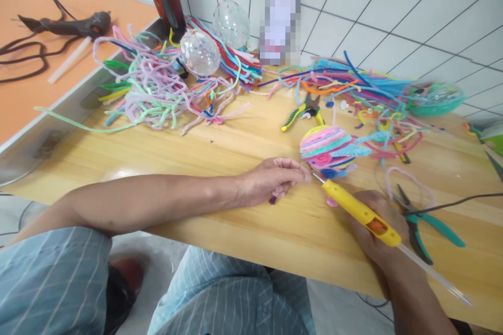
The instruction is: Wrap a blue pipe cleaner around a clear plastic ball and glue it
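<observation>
My right hand (377, 225) is wrapped round a yellow hot glue gun (359, 212), and a clear glue stick (436, 275) juts from its back end. The gun's metal tip points at the fingertips of my left hand (277, 180). Those fingers are pinched together; dark purple pipe cleaner ends (273, 200) poke out under them, the rest being hidden in the hand. Just beyond the tip lies a striped fish-like shape (326, 146) of coloured pipe cleaners, with a pink spiral on its side and a light blue tail.
Green-handled pliers (422, 225) lie beside my right hand. Yellow-green cutters (304, 111) rest behind the fish-like shape. Tangled pipe cleaners (153, 89), two clear confetti balls (200, 52) and a phone (280, 26) line the back. A black glue gun (78, 25) sits on the orange surface at left.
</observation>
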Available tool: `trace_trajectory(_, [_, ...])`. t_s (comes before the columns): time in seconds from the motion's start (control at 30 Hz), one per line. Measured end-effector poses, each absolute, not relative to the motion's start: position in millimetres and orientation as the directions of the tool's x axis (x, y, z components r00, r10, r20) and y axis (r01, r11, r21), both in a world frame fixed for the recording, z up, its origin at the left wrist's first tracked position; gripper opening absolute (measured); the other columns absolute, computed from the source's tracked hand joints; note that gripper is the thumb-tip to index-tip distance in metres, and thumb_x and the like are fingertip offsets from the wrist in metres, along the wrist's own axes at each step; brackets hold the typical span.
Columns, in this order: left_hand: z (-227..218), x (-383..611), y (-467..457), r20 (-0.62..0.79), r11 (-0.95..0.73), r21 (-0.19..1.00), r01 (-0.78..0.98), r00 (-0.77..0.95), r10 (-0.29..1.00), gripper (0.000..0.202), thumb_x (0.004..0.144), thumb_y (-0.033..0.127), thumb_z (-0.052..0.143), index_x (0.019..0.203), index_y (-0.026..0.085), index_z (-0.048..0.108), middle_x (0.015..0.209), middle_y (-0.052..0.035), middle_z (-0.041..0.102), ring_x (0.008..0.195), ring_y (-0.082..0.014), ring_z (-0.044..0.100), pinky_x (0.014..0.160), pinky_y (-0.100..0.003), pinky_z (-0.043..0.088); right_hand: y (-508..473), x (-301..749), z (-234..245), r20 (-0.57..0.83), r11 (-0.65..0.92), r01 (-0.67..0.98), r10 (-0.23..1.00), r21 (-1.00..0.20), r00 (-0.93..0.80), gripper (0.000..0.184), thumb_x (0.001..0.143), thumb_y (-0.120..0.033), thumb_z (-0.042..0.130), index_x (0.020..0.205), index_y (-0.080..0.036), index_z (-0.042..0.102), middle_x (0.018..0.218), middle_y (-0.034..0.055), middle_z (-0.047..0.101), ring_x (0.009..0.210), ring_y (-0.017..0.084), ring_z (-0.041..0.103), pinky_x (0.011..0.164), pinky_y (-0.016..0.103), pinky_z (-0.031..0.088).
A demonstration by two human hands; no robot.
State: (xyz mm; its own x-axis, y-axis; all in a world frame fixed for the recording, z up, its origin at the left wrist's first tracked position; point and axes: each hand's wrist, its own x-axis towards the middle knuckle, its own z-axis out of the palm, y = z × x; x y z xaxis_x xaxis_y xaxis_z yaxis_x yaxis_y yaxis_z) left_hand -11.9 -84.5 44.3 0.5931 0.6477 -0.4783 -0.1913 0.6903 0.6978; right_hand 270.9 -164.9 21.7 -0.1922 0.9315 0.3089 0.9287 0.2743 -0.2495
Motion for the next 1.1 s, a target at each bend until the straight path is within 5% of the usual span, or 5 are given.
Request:
trace_trajectory(0.33, [48, -11, -84, -0.506, 0.705, 0.687, -0.176, 0.58, 0.638, 0.01, 0.084, 0.018, 0.074, 0.075, 0.018, 0.07, 0.043, 0.0112, 0.044, 0.036, -0.0025, 0.03, 0.041, -0.018, 0.019, -163, 283, 34, 0.226, 0.372, 0.897, 0.919, -0.239, -0.321, 0.011, 0.091, -0.027, 0.063, 0.093, -0.027, 0.073, 0.091, 0.0066, 0.08, 0.08, 0.026, 0.077, 0.067, 0.035, 0.059])
trace_trajectory(0.53, [50, -11, -85, -0.513, 0.706, 0.691, -0.156, 0.583, 0.631, 0.012, 0.085, 0.019, 0.075, 0.075, 0.019, 0.069, 0.039, 0.0116, 0.041, 0.036, -0.004, 0.028, 0.04, -0.018, 0.021, -161, 285, 22, 0.256, 0.379, 0.892, 0.913, -0.246, -0.317, 0.014, 0.091, -0.031, 0.06, 0.083, -0.028, 0.07, 0.077, 0.0048, 0.075, 0.068, 0.026, 0.073, 0.054, 0.034, 0.052])
trace_trajectory(0.83, [50, -12, -84, -0.51, 0.707, 0.687, -0.17, 0.579, 0.636, 0.009, 0.083, 0.016, 0.073, 0.075, 0.018, 0.069, 0.041, 0.0117, 0.043, 0.036, -0.0027, 0.029, 0.041, -0.017, 0.021, -160, 283, 24, 0.245, 0.376, 0.887, 0.917, -0.269, -0.315, 0.019, 0.092, -0.035, 0.058, 0.076, -0.029, 0.068, 0.075, 0.0049, 0.075, 0.069, 0.027, 0.073, 0.055, 0.035, 0.054])
trace_trajectory(1.1, [44, -12, -83, -0.491, 0.689, 0.701, -0.186, 0.575, 0.654, 0.005, 0.077, 0.021, 0.073, 0.078, 0.018, 0.068, 0.047, 0.012, 0.044, 0.036, -0.0021, 0.029, 0.04, -0.019, 0.021, -167, 276, 36, 0.417, 0.266, 0.877, 0.905, -0.4, -0.084, 0.015, 0.085, -0.041, 0.068, 0.075, -0.03, 0.064, 0.073, 0.0036, 0.071, 0.067, 0.027, 0.07, 0.063, 0.041, 0.058])
